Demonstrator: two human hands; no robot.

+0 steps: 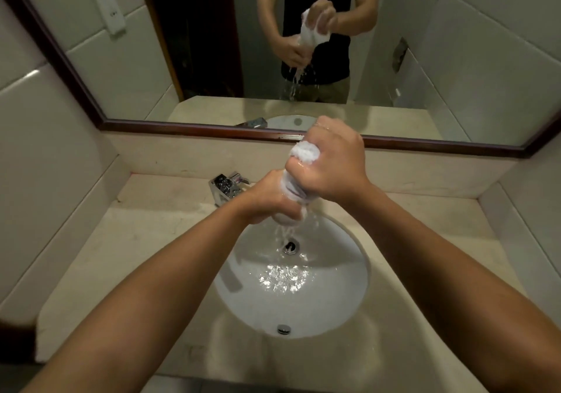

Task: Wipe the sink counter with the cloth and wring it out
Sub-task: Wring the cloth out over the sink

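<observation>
A white cloth [305, 154] is rolled into a twisted upright bundle above the round white sink basin [343, 295]. My right hand [331, 167] grips the upper part, with a tuft of cloth sticking out above the fingers. My left hand [270, 201] grips the lower part. Water streams from the cloth's bottom end down toward the drain [290, 246] and splashes in the basin. The beige stone counter [145, 240] surrounds the basin and looks wet near the front.
A chrome faucet [226, 187] stands behind the basin at the left, close to my left hand. A dark-framed mirror [182, 126] runs along the back wall and reflects a person wringing the cloth. Tiled walls close in both sides.
</observation>
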